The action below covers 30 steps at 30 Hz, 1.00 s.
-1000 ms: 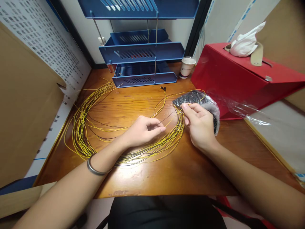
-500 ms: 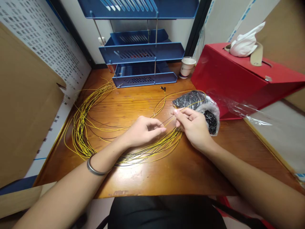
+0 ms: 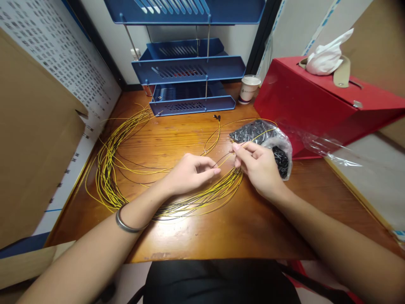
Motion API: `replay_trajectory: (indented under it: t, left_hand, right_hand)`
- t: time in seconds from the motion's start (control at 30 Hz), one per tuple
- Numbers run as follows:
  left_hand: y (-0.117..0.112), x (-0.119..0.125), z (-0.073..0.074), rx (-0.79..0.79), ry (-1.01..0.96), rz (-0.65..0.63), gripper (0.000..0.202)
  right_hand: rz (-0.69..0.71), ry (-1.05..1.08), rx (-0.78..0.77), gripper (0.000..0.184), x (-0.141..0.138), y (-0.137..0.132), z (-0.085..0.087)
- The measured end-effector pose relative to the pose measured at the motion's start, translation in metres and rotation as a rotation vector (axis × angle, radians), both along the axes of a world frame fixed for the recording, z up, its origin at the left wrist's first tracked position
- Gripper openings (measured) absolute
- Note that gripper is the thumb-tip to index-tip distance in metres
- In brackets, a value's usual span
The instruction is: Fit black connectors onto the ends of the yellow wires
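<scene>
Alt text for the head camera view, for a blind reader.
The left hand and right hand pinch a thin wire between them over a wooden desk strewn with looped yellow wires. A clear bag of small black parts lies behind the right hand.

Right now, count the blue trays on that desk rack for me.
3. The bottom tray sits on the desk, the middle tray is above it, and the top tray is cut off by the picture's edge. More could be hidden above.
</scene>
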State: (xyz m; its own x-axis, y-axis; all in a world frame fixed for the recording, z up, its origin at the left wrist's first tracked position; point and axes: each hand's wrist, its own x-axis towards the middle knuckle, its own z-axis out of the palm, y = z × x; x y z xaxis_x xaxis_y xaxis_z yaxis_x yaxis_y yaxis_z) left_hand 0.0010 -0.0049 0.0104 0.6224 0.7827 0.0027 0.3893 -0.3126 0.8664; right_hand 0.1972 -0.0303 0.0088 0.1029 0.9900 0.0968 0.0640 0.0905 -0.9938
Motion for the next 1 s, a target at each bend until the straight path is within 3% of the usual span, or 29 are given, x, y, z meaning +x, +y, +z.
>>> replay_trajectory:
  t: [0.17,0.33,0.4,0.57,0.73,1.0]
  left_hand:
    - [0.0,-0.0007,0.0003,0.012,-0.01,0.006,0.028]
    - [0.0005,-0.0016,-0.0004,0.014,-0.008,0.01,0.027]
    - [0.0005,-0.0019,-0.0004,0.006,-0.019,0.001,0.027]
    - [0.0004,-0.0021,0.0002,0.022,-0.051,0.022,0.028]
    - [0.0006,-0.0027,-0.0001,0.035,-0.048,0.025,0.029]
    - [0.0004,-0.0012,-0.0003,0.037,-0.052,0.031,0.027]
  right_hand:
    - [0.132,-0.084,-0.054,0.042,-0.0031,-0.0027,0.0012]
    - [-0.037,0.026,0.016,0.037,-0.0004,0.0002,-0.0025]
    - [-0.043,0.037,0.013,0.038,0.001,0.0016,-0.0035]
    - [0.135,-0.112,-0.034,0.043,-0.0021,-0.0019,-0.0008]
    - [0.203,-0.127,-0.075,0.037,-0.0048,-0.0046,0.0002]
    - [0.008,0.072,-0.023,0.035,-0.0003,0.0027,-0.0064]
